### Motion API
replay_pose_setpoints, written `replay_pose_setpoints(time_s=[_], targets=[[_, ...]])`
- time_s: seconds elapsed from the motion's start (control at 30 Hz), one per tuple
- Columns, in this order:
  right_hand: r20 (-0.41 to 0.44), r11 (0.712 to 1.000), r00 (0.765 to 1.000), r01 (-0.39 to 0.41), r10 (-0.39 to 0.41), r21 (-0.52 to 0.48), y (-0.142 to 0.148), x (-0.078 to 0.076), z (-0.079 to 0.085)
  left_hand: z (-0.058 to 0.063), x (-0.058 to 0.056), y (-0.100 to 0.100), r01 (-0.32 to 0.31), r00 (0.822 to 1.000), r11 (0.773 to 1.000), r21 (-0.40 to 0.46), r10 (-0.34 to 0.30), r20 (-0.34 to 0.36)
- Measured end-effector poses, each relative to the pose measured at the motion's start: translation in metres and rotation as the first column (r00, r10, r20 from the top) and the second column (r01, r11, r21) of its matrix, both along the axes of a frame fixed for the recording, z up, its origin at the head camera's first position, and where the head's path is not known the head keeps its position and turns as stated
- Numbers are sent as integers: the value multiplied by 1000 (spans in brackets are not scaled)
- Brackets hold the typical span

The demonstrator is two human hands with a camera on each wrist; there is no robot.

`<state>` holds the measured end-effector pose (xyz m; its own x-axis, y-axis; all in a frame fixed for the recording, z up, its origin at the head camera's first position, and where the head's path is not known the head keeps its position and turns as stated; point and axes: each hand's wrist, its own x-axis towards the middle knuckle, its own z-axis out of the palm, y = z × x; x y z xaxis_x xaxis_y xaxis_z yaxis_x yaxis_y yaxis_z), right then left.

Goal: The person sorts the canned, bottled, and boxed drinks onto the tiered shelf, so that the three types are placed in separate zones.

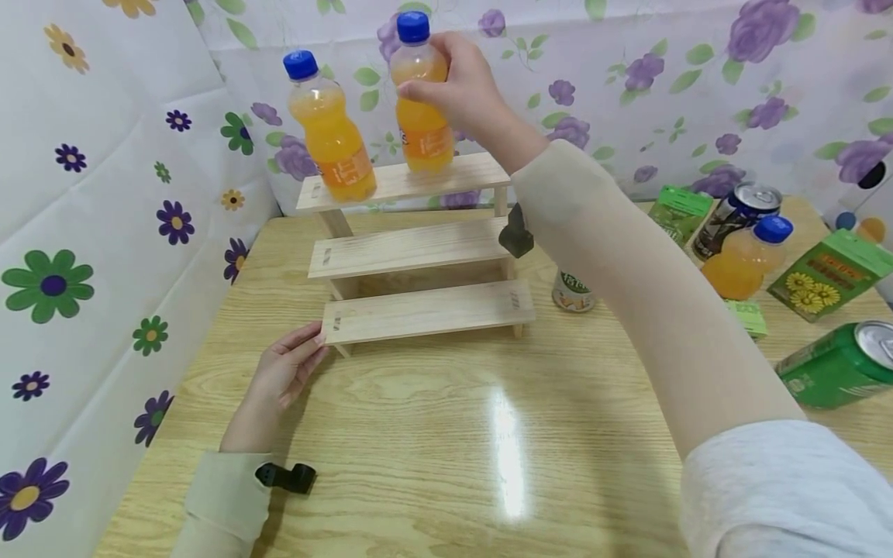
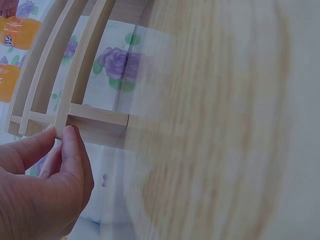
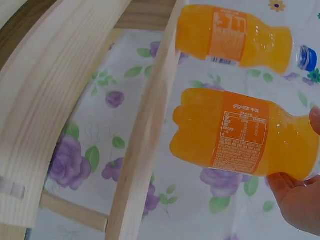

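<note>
My right hand (image 1: 463, 85) grips an orange soda bottle (image 1: 418, 128) with a blue cap by its upper part. The bottle is upright, its base right at the top board of a three-step wooden rack (image 1: 425, 244). Left of it on that board stands another orange soda bottle (image 1: 331, 139). In the right wrist view the held bottle (image 3: 240, 135) shows its printed orange label, and fingers (image 3: 295, 200) wrap its neck end. My left hand (image 1: 286, 368) pinches the left corner of the lowest board between thumb and fingers, as the left wrist view shows on the rack (image 2: 62, 115).
Right of the rack stands a small can (image 1: 574, 292), partly behind my right forearm. Farther right are a dark can (image 1: 736, 217), an orange soda bottle (image 1: 743, 263), green cartons (image 1: 830, 275) and a green can (image 1: 837, 364). Flowered cloth (image 1: 628, 85) hangs behind the wooden table (image 1: 418, 449).
</note>
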<state>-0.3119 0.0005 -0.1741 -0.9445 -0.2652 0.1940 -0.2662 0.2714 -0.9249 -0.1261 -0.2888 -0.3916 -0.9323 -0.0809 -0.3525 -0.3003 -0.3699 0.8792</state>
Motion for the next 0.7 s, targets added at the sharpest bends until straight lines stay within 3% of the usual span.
replay_pose_setpoints(time_s=[0.4,0.7], targets=[[-21,996,997,-72,73,45,-21,2,-10,-1,0,0,-14,1000,1000,14,14,7],[-46,995,995,-80,83,67,-26,1,-10,-1,-1,-2,-6,1000,1000,18,6,-1]])
